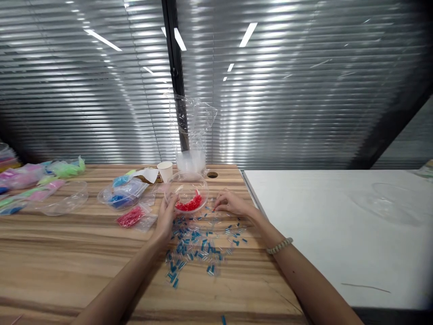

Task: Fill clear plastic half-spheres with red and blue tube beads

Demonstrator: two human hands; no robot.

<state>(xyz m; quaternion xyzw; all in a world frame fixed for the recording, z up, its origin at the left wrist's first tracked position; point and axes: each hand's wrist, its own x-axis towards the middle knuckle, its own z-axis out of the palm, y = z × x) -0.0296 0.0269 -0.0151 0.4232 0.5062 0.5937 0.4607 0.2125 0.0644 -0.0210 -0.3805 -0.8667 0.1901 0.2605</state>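
My left hand (166,216) grips the rim of a round clear plastic bowl (169,189), tilted towards me. Small red pieces (191,205) lie heaped along the bowl's lower side. To the right of the bowl, my right hand (230,201) is closed in a pinch low over the table. A speck of red shows at its fingertips, too small to name. Below and between both hands, many small blue and clear tube-like pieces (194,246), resembling capsule halves, are scattered on the wood.
A bag of red pieces (131,217) lies left of my left hand. Behind it are a clear container with blue bags (118,198), a paper cup (165,171) and stacked clear cups in plastic (191,161). Colourful bags (30,176) fill the far left. A white table (324,253) adjoins on the right.
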